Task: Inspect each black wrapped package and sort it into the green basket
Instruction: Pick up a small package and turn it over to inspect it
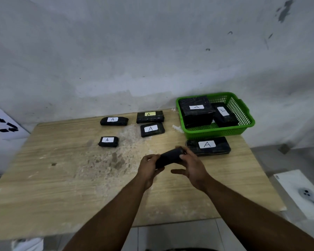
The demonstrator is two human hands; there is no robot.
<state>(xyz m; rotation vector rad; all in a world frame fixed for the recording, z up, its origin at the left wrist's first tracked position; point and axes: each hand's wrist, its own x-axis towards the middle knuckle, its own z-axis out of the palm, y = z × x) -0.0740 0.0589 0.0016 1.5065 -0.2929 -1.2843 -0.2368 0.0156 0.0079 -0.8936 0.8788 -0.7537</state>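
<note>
Above the middle of the wooden table (62,187), my left hand (149,169) and my right hand (192,165) both grip one black wrapped package (169,157), tilted, with no label showing. The green basket (243,113) stands at the table's back right and holds two black packages labelled A (196,109) (225,115). A long package labelled A (208,145) lies just in front of the basket, to the right of my hands. Several more packages labelled A lie on the table further back (114,121) (150,116) (152,129) (108,141).
A grey wall rises right behind the table. A white bag with a black recycling symbol (2,124) stands off the table's left edge. On the floor at the right lies a white board (301,191) with a grey device on it.
</note>
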